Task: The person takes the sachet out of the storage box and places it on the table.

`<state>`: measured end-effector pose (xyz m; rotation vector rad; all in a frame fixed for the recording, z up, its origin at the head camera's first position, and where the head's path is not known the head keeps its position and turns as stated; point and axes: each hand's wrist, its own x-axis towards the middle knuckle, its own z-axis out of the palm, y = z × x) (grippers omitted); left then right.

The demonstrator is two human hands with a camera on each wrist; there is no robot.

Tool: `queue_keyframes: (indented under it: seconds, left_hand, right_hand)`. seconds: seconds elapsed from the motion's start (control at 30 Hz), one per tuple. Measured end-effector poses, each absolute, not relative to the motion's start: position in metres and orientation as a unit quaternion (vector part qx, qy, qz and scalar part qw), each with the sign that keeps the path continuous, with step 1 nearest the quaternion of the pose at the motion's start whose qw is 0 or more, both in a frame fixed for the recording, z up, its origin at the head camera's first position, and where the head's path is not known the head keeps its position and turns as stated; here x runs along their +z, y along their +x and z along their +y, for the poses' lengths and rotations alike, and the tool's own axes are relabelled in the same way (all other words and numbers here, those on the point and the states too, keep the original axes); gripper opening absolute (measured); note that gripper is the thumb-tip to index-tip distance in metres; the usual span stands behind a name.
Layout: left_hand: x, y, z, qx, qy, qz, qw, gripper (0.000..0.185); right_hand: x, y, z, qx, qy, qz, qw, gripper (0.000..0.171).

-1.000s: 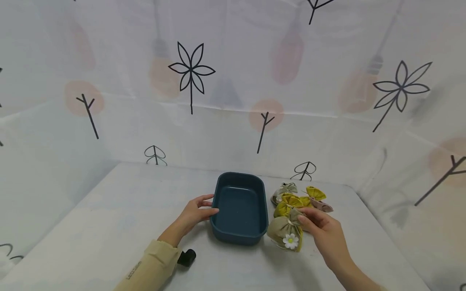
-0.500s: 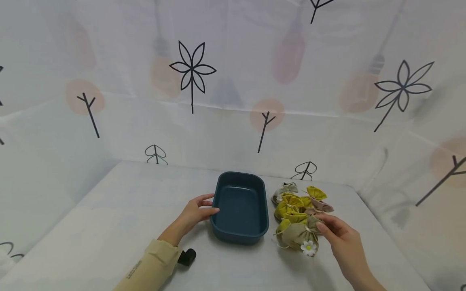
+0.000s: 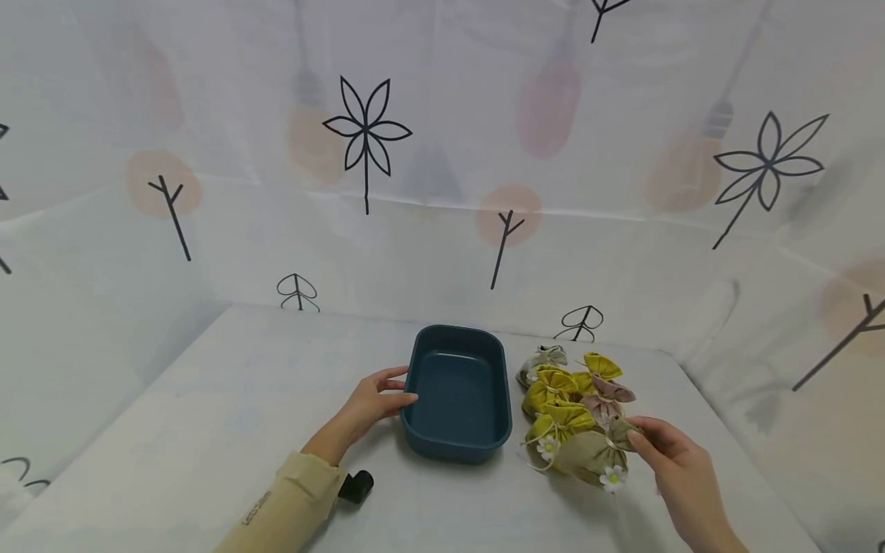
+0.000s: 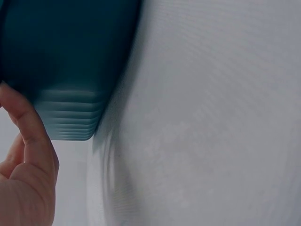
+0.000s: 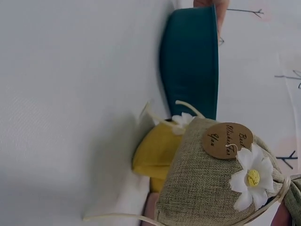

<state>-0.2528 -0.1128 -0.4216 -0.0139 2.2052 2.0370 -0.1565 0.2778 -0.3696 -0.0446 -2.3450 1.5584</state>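
Sleeve [image 3: 276,507]: beige, at your lower left, with a small black cylinder [image 3: 356,486] lying on the white table [image 3: 207,415] just beside it.

Your left hand [image 3: 373,403]: fingers straight and relaxed, tips resting against the left wall of the tray; in the left wrist view a finger [image 4: 28,127] lies along its rounded corner.

Tray [image 3: 456,395]: dark blue, rectangular, rounded corners, standing mid-table with nothing inside it.

Pouches [image 3: 567,384]: a cluster just right of the tray, yellow, grey and pink drawstring bags bunched close together.

Burlap pouch [image 3: 591,457]: nearest you in the cluster, lying on its side, with a white daisy [image 3: 612,478] and a round tag [image 5: 228,140].

Your right hand [image 3: 677,468]: fingertips pinch the tied neck of the burlap pouch.
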Motion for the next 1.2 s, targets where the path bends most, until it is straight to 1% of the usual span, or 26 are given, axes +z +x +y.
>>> queue_keyframes:
  seconds: [0.1, 0.33, 0.5, 0.63, 0.87, 1.07, 1.2]
  left_hand:
    - [-0.423, -0.254, -0.113, 0.676, -0.003, 0.734, 0.071, 0.065]
    - [-0.423, -0.254, -0.114, 0.675, -0.005, 0.734, 0.071, 0.067]
    - [-0.422, -0.254, -0.114, 0.675, -0.004, 0.734, 0.073, 0.067]
    - [-0.422, -0.255, -0.114, 0.673, 0.0, 0.736, 0.077, 0.068]
    - [-0.422, -0.255, -0.113, 0.673, -0.002, 0.736, 0.077, 0.067]
    - [-0.421, -0.254, -0.112, 0.678, -0.002, 0.731, 0.077, 0.066]
    - [-0.421, -0.253, -0.112, 0.676, -0.005, 0.733, 0.074, 0.065]
  right_hand:
    - [-0.372, -0.157, 0.283, 0.543, -0.02, -0.824, 0.161, 0.015]
    - [-0.377, -0.162, 0.293, 0.523, -0.051, -0.837, 0.155, 0.016]
    - [-0.38, -0.167, 0.298, 0.502, -0.066, -0.851, 0.142, 0.026]
    - [-0.381, -0.173, 0.302, 0.487, -0.064, -0.862, 0.124, 0.039]
    - [-0.383, -0.185, 0.303, 0.471, -0.025, -0.874, 0.116, 0.043]
    - [-0.39, -0.192, 0.306, 0.482, -0.027, -0.871, 0.088, 0.046]
    - [-0.392, -0.199, 0.312, 0.472, -0.034, -0.879, 0.058, 0.054]
